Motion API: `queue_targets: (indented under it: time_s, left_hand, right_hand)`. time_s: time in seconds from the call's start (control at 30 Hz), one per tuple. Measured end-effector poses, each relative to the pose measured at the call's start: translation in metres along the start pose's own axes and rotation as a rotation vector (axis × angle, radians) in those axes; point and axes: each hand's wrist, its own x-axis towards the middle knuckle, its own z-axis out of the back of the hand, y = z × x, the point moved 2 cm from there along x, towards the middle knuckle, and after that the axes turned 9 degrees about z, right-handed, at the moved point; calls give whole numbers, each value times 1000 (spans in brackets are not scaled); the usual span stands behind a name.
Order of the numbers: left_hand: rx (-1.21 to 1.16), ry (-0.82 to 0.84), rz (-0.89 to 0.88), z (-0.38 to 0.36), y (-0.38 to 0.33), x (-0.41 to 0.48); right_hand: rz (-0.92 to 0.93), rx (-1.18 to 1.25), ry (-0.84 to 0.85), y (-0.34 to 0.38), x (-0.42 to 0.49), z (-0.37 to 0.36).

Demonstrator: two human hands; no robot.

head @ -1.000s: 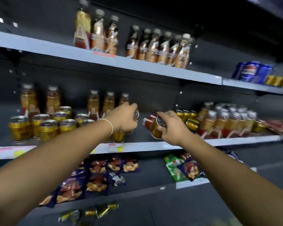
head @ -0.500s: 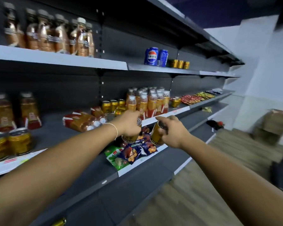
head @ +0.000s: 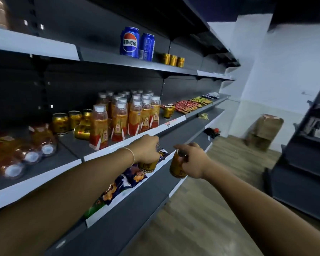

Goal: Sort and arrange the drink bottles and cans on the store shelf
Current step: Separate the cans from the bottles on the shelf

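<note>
My left hand (head: pixel 146 151) grips a gold can (head: pixel 147 166) from above, in front of the middle shelf (head: pixel 118 145). My right hand (head: pixel 191 159) grips a second gold can (head: pixel 175 168) by its top, just right of the first. On the middle shelf stand several orange bottles with white caps (head: pixel 133 115), gold cans behind them (head: pixel 67 121), one gold can lying on its side (head: pixel 81 132) and a lone gold can (head: pixel 168 111) further right. Two blue Pepsi cans (head: pixel 129 42) and three small gold cans (head: pixel 173 60) stand on the upper shelf.
A shrink-wrapped pack of bottles (head: pixel 22 150) lies on its side at the left of the middle shelf. Snack packets (head: pixel 190 105) cover that shelf's far end, and more snack bags (head: pixel 129 178) lie on the shelf below. Cardboard boxes (head: pixel 264 132) stand on the wooden floor by the wall.
The view has swung right along the shelves. Both hands, each holding its gold can, have come away from the left part of the middle shelf and moved rightward in front of it.
</note>
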Motion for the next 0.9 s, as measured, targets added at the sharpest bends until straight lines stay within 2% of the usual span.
queue_targets:
  time_s: [0.3, 0.57, 0.9]
  left_hand:
    - [11, 84, -46, -12, -13, 165]
    - [2, 35, -74, -32, -17, 263]
    - [-47, -65, 3, -67, -27, 382]
  right_hand:
    - [-84, -2, 68, -81, 128, 17]
    - [-118, 12, 6, -148, 207, 19]
    - [-11, 9, 25, -239, 331, 8]
